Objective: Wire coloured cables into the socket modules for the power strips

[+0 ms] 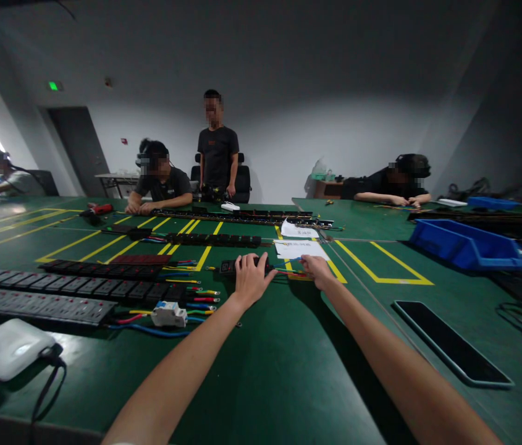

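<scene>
Evidently midway: black socket block [228, 266] at table [242, 383] centre, left hand [251, 278] over it, clasp unclear; right hand [317, 271] pinching its wires [283, 270] rightward, not visibly joined to anything.

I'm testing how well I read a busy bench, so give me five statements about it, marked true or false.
1. The left hand is on a black strip. True.
2. The right hand is on the phone. False: it is at the coloured wires.
3. The blue tray sits on the green table. True.
4. The phone lies left of both hands. False: it lies to their right.
5. One co-worker is standing. True.
</scene>
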Demonstrator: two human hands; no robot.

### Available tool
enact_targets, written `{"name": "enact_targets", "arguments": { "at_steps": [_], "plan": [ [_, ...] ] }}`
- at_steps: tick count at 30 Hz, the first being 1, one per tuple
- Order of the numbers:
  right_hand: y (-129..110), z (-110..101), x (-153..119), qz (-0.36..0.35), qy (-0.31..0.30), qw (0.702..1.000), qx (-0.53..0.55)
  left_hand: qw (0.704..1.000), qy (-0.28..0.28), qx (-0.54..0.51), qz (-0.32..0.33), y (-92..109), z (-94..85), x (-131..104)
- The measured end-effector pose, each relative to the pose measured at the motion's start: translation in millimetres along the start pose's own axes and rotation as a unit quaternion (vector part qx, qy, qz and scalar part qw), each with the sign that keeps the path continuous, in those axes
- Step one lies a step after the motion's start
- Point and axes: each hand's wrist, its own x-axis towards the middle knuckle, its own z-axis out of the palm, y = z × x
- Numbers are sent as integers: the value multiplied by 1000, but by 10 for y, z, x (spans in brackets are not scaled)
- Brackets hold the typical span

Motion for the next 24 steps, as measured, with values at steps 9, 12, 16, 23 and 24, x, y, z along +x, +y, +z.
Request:
{"name": "enact_targets", "arguments": {
  "at_steps": [9, 12, 16, 23, 24],
  "plan": [
    [-37, -57, -23, -51, 40, 997, -29, 1000, -2, -7, 3, -9, -22, -5],
    [-10, -67, -31, -37, 8, 999, -1, 1000, -12, -6, -3, -11, -26, -5],
    [-25, -64, -53, 2, -12, 999, 44, 1000, -11, -11, -13, -11, -36, -5],
    [-100, -16, -42, 90, -14, 991, 102, 1000, 4, -26, -15, 5, -79, -4],
    [-102, -6, -35, 96, -14, 990, 105, 999, 4, -28, -16, 9, -87, -2]
  ]
}}
